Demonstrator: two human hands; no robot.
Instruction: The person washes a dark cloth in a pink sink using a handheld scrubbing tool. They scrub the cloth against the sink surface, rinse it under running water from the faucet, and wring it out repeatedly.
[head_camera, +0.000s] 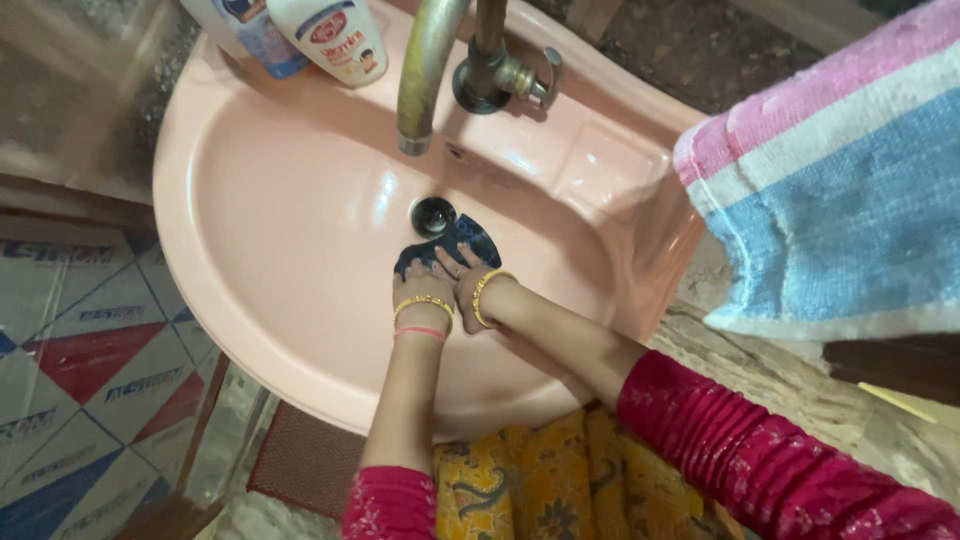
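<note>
Pressing both hands, left hand (422, 285) and right hand (466, 283), fingers closed on a small dark wet cloth (452, 243) beside the drain (432, 215) of the pink ceramic basin (250, 200), I'm scrubbing (mid-wash, I judge); rinsing under the brass tap (425, 70) would need lifting it.

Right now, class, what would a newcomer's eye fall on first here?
A big pink sink fills the middle, with a brass tap above its drain. Both hands, left hand and right hand, press a dark cloth beside the drain. A striped towel hangs at right.
</note>
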